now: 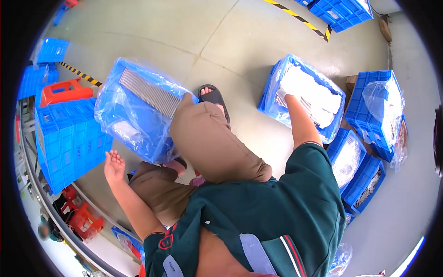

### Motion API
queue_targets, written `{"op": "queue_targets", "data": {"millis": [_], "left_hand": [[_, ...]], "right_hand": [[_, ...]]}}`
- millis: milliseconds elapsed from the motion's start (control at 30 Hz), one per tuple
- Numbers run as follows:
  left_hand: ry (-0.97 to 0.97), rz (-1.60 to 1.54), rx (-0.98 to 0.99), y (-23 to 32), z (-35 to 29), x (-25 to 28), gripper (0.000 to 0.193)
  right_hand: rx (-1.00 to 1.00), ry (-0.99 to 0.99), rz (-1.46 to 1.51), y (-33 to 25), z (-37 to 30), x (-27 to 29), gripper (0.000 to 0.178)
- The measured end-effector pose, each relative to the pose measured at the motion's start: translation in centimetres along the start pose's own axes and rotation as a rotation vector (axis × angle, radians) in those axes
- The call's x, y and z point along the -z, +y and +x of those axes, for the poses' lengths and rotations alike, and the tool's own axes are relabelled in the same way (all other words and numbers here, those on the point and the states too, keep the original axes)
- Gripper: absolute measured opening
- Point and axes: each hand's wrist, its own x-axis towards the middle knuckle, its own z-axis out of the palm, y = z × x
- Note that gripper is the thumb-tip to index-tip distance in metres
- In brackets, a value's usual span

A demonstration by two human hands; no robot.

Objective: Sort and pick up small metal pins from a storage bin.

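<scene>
My left hand [114, 166] hangs in the air at the left, next to the near corner of a blue crate. Its fingers are loosely curled and apart, with nothing in them. Clear plastic film [110, 111] lines that crate, and a long row of thin grey ribbed pieces [148, 92] lies along its far side. My right arm stretches forward to a second blue crate [266, 94], where my right hand [283, 93] touches the contents. Bright white sheets [307, 85] and grey ribbed pieces [304, 107] lie there. Glare and small size hide the right fingers.
Stacked blue crates [74, 138] with a red stool [67, 91] stand at the left. More filled blue crates [369, 104] line the right wall. Yellow-black tape [300, 18] marks the floor. My knee and a black sandal [214, 98] are between the two lined crates.
</scene>
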Motion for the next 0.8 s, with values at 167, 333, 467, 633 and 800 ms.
{"op": "queue_targets", "data": {"millis": [167,333,467,633,800], "left_hand": [[-0.028,0.019,-0.010,0.1,-0.5,-0.7,0.021],[-0.040,0.029,-0.037,0.0,-0.7,0.0,0.022],[-0.043,0.040,-0.032,-0.2,-0.7,-0.1,0.022],[0.008,0.070,-0.055,-0.3,-1.4,-0.6,0.021],[-0.002,0.063,-0.063,-0.3,-2.1,-0.8,0.022]], "right_hand": [[-0.037,-0.021,0.036,0.3,-1.1,0.9,0.028],[-0.045,-0.056,0.069,-0.5,-1.3,1.4,0.027],[-0.062,-0.084,0.093,-0.6,-2.7,1.6,0.026],[-0.065,-0.129,0.122,-2.3,-3.8,0.8,0.026],[-0.073,-0.175,0.117,-2.8,-3.9,1.9,0.025]]}}
